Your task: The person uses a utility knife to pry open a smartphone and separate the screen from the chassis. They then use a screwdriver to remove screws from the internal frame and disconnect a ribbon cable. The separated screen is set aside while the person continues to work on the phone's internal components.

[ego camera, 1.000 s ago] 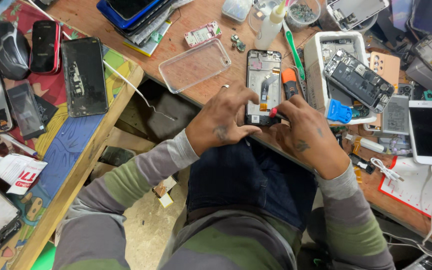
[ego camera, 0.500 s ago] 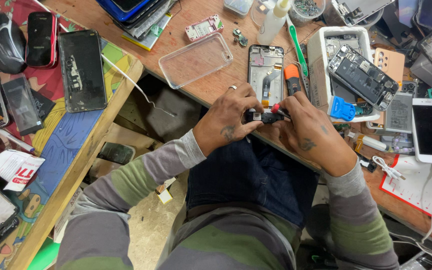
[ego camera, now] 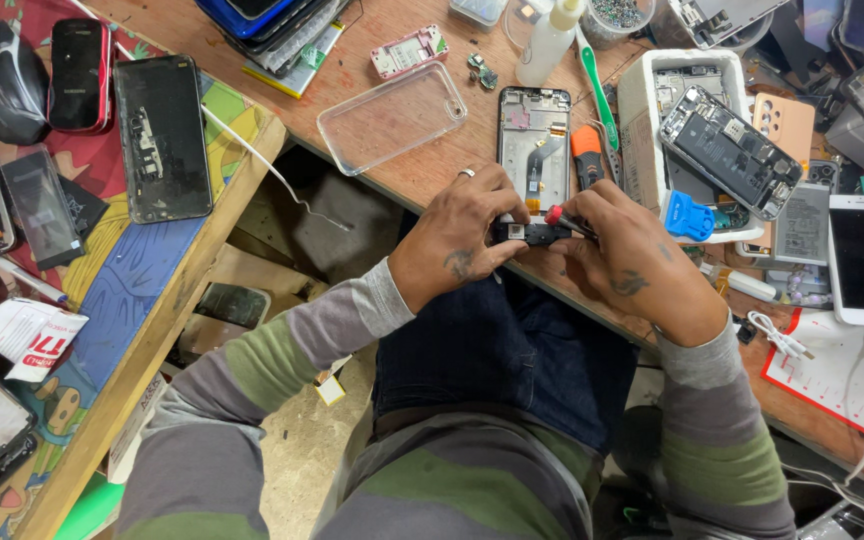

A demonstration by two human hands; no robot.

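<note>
the left hand (ego camera: pixel 457 235) was curled shut around a small black phone part (ego camera: pixel 525 233), pinching it at the near edge of the wooden workbench (ego camera: pixel 372 70). the right hand (ego camera: pixel 632 255) gripped a red-tipped screwdriver (ego camera: pixel 557 215), its tip on the part. an opened phone frame (ego camera: pixel 534 135) lay just beyond, beside a clear phone case (ego camera: pixel 392 115).

Even, soft daylight fills the scene, seemingly from above. Shadows stay faint. Edges bend slightly; focus is sharp throughout.
</note>
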